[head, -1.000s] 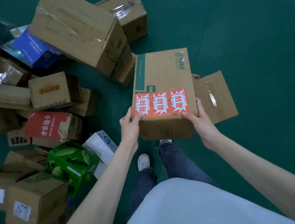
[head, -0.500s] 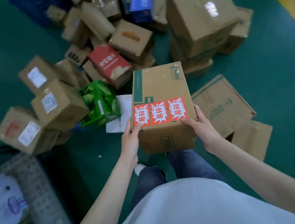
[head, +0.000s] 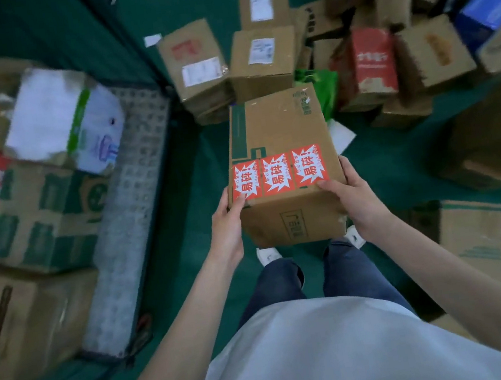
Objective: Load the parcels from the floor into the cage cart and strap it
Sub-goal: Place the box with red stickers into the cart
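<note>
I carry a brown cardboard parcel [head: 276, 128] with three red fragile stickers at waist height over the green floor. My left hand [head: 227, 228] grips its near left corner, thumb on a sticker. My right hand [head: 353, 201] grips the near right corner, thumb on top. The cage cart [head: 135, 206] stands to my left, its grey mesh floor showing beside several loaded boxes, among them a green-printed carton [head: 43, 215] and a white pack [head: 49, 121].
A pile of parcels covers the floor ahead and to the right: labelled brown boxes [head: 260, 59], a red box [head: 369, 60], a green bag [head: 321, 86], a blue box [head: 487, 8]. A flat carton [head: 492, 249] lies at my right. My feet stand under the parcel.
My view has swung left with the parcel still in both hands. The cage cart and its load have come fully into view at the left; the floor pile has shifted to the upper right.
</note>
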